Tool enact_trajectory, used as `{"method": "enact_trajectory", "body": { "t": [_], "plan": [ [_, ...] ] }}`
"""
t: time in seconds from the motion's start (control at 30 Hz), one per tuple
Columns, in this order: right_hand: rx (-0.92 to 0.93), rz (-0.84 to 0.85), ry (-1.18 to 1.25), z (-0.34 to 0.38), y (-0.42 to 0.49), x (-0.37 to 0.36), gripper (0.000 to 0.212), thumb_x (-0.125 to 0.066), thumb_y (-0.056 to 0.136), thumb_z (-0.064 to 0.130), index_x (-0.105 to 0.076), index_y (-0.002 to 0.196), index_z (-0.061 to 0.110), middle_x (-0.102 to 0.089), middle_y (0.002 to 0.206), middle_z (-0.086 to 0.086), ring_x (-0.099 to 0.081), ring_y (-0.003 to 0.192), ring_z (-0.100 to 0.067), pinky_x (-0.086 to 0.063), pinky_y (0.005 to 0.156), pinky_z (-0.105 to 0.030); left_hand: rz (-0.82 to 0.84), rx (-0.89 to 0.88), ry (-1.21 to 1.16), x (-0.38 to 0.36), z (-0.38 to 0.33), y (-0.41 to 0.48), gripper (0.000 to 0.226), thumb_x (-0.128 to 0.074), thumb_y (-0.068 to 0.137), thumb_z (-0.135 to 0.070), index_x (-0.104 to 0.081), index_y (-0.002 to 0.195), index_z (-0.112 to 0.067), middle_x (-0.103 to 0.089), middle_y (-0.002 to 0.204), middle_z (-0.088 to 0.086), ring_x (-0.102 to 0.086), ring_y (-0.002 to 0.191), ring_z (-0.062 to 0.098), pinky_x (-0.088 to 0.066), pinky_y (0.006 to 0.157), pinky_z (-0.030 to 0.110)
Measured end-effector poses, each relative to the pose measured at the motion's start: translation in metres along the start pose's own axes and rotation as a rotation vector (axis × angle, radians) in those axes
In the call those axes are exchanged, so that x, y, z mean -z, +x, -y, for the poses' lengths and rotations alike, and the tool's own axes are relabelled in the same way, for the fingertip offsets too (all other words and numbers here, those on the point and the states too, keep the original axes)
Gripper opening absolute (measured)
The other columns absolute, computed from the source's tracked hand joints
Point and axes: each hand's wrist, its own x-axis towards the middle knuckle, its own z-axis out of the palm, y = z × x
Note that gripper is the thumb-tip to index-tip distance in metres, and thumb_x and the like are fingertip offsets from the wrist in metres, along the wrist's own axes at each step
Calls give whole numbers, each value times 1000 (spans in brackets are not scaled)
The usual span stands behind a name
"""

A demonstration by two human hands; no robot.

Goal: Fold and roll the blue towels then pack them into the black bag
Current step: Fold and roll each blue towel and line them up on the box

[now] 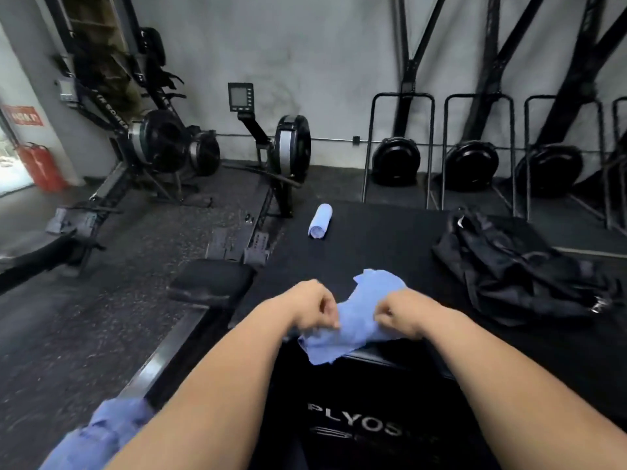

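Note:
A crumpled blue towel (pixel 356 317) lies at the near edge of the black plyo box (pixel 390 239), one corner hanging over the edge. My left hand (pixel 314 307) grips its left side and my right hand (pixel 402 313) grips its right side, both with curled fingers. A rolled blue towel (pixel 320 220) lies on the box's far left part. The black bag (pixel 515 266) sits slumped on the right of the box. More blue towel cloth (pixel 101 432) shows at the bottom left, beside my left arm.
Rowing machines (pixel 271 154) stand on the rubber floor to the left and behind the box. A row of black fan units in metal frames (pixel 471 164) lines the back wall. Red extinguishers (pixel 40 167) stand by the doorway at far left.

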Motion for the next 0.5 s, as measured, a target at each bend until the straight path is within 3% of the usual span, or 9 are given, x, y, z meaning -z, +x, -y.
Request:
{"method": "enact_trajectory", "body": {
  "t": [0.07, 0.17, 0.23, 0.33, 0.37, 0.43, 0.5],
  "plan": [
    [-32, 78, 25, -15, -4, -38, 19, -53, 93, 37, -61, 77, 30, -62, 87, 11, -58, 88, -19, -47, 68, -31, 48, 70, 32, -38, 12, 4, 23, -81, 85, -40, -71, 71, -24, -73, 73, -7, -66, 70, 14, -58, 74, 33],
    [-70, -92, 45, -28, -1, -51, 23, -47, 97, 38, -70, 98, 36, -71, 100, 10, -64, 93, -20, -58, 75, -40, -246, 100, 110, -60, 14, 15, 14, -67, 93, -39, -74, 95, -26, -71, 95, -3, -66, 93, 24, -55, 81, 38],
    [-82, -218, 70, -33, 4, -50, 23, -49, 99, 38, -70, 108, 38, -68, 113, 12, -61, 106, -18, -56, 82, -40, -352, 38, 163, -64, 11, 23, 19, -59, 97, -33, -71, 112, -30, -64, 109, -2, -60, 102, 24, -52, 85, 41],
    [-87, -285, 85, -43, 14, -59, 31, -52, 102, 39, -64, 130, 35, -58, 137, 9, -52, 125, -20, -52, 95, -41, -320, -109, 166, -71, 7, 35, 26, -52, 100, -32, -66, 122, -29, -65, 121, -4, -60, 105, 25, -49, 88, 43],
    [-94, -245, 98, -45, 16, -62, 31, -49, 103, 40, -63, 131, 33, -57, 140, 9, -52, 127, -20, -51, 96, -41, -273, -126, 161, -76, 5, 39, 28, -49, 102, -32, -64, 125, -28, -66, 123, -3, -62, 104, 27, -50, 89, 44],
    [-143, -200, 95, -46, 16, -71, 28, -40, 106, 46, -64, 109, 32, -64, 125, 8, -58, 111, -19, -51, 85, -39, -210, -108, 170, -85, 5, 44, 31, -44, 105, -34, -64, 128, -27, -70, 119, -2, -65, 100, 28, -50, 89, 43],
    [-219, -300, -29, -48, 16, -76, 37, -32, 110, 45, -59, 93, 28, -65, 105, 6, -60, 94, -20, -42, 73, -37, -269, -86, 169, -90, 7, 51, 30, -40, 106, -34, -68, 116, -27, -73, 102, -5, -64, 88, 27, -48, 80, 40]
  ]
}}
